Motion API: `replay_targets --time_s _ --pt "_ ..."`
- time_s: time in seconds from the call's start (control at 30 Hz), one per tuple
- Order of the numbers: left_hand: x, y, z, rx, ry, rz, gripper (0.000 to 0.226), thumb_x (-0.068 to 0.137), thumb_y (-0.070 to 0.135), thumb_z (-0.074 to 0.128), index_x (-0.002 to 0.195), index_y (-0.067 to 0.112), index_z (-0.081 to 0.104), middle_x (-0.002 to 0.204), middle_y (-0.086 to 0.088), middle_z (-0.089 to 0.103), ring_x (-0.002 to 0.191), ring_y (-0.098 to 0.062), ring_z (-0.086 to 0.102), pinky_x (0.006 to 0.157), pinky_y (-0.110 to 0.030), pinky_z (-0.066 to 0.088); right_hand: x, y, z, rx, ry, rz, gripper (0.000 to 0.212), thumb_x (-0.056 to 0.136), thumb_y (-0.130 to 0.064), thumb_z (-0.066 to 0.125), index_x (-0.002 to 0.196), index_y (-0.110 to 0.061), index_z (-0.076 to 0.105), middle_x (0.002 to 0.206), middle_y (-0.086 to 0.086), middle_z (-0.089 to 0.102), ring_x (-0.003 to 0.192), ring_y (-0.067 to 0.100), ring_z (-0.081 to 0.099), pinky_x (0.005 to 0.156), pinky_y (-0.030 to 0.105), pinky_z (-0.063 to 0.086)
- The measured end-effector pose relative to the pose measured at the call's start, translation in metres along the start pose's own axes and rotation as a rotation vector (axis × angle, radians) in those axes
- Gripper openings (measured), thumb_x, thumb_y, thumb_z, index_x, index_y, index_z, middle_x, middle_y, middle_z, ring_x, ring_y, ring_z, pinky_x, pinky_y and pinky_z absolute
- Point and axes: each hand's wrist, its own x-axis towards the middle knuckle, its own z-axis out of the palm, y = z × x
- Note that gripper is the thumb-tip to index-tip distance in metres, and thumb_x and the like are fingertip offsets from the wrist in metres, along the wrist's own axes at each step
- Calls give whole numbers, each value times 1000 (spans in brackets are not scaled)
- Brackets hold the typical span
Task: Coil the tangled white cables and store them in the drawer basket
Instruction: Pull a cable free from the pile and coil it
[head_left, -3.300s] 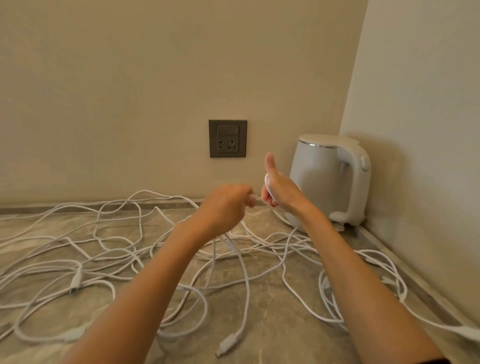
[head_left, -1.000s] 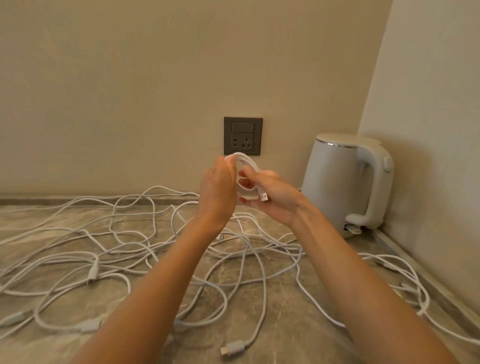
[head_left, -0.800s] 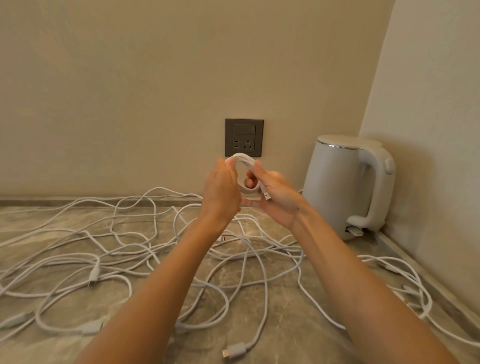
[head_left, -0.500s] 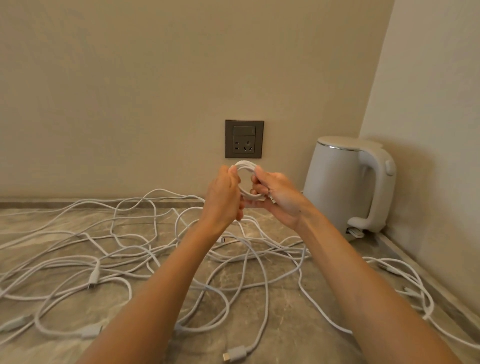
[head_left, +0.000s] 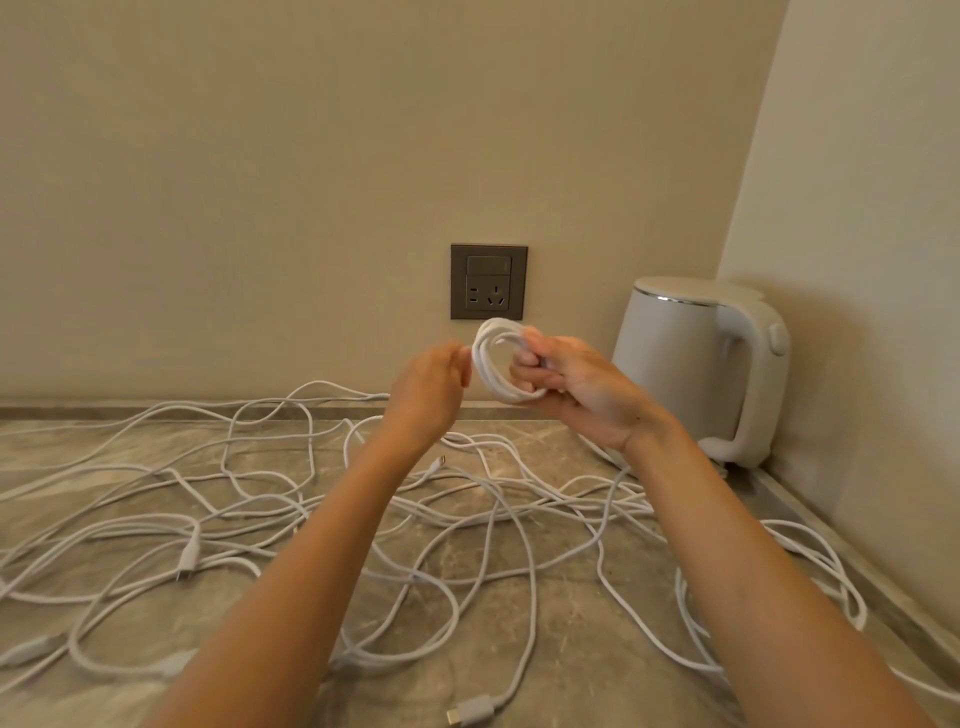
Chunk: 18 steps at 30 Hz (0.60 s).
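Just now, mid-frame, the right hand (head_left: 576, 384) is gripping a white coil (head_left: 493, 364) while the left hand (head_left: 431, 389) is hovering curled beside it, its hold impossible to tell, and any slackening would be letting the loops spring open onto the tangled cables (head_left: 311, 509) across the bench (head_left: 571, 597).

— Do we find any writing here that we can read?
— None. The socket (head_left: 489, 282) at centre frame shows us only its slots and a plain switch. The kettle (head_left: 691, 364) at right is bare white.
— And the plug (head_left: 470, 711) at the bottom edge?
— Too blurred for us to tell.
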Motion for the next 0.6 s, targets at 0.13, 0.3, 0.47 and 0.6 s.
replay_targets --time_s 0.13,0.3,0.47,0.6 --pt "-10 13 10 86 -260 47 37 101 21 31 87 -3 55 100 -27 61 95 -40 54 77 -39 39 4 6 -11 217 142 -7 33 100 -27 36 71 -13 44 48 -8 31 47 5 33 73 28 42" --pt "-13 22 9 253 -430 102 36 102 23 29 99 -2 55 107 -22 59 99 -36 54 76 -33 37 9 11 -15 -81 404 16 35 102 -25 36 70 -15 45 50 -5 29 43 3 33 60 23 28" --pt "-17 24 4 409 -499 214 28 99 17 34 100 2 58 108 -17 62 99 -32 55 78 -34 40 14 16 -10 -481 614 34 38 99 -24 39 62 -18 40 50 -6 33 54 12 27 57 30 24" --pt "-16 23 1 456 -453 295 25 98 21 40 95 11 63 102 -8 65 93 -24 57 72 -30 38 12 19 -12 -753 660 -20 34 99 -23 38 67 -13 45 65 2 42 63 16 37 61 32 29"
